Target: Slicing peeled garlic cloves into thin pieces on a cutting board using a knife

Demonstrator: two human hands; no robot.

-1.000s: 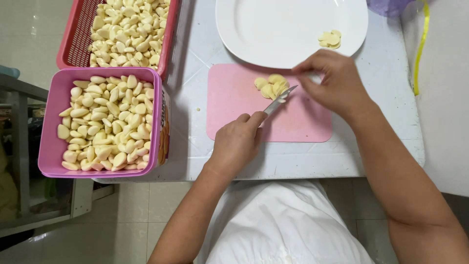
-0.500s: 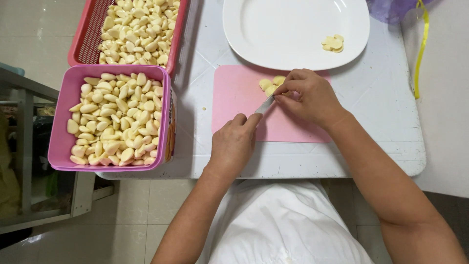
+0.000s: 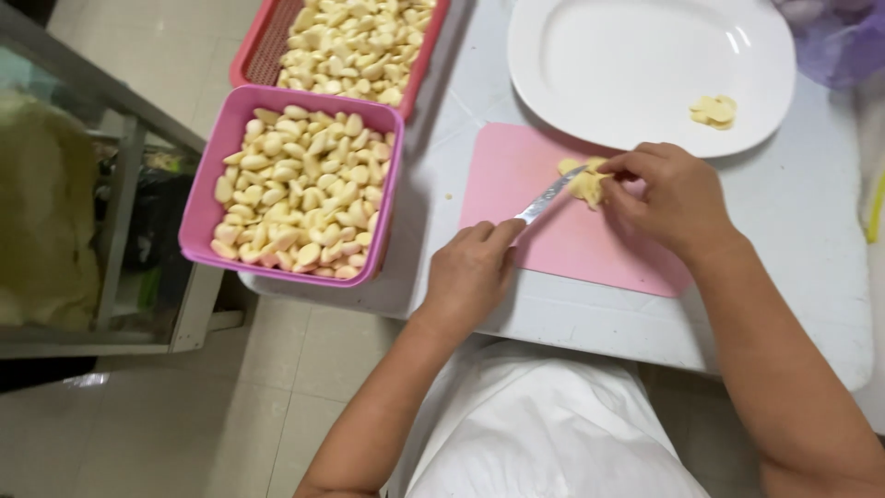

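left hand [image 3: 470, 272] fist closed round knife [image 3: 546, 198], blade tip at garlic | right hand [image 3: 671, 194] fingertips pinching garlic pieces [image 3: 584, 181] on pink cutting board [image 3: 562, 231] | white plate [image 3: 645, 65] behind board, few slices [image 3: 714, 111] | pink tub of peeled cloves [image 3: 295, 189] left

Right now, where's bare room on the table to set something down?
Most of the white plate is bare, beside a few slices. The table right of the cutting board is free. The pink tub and red basket are full.
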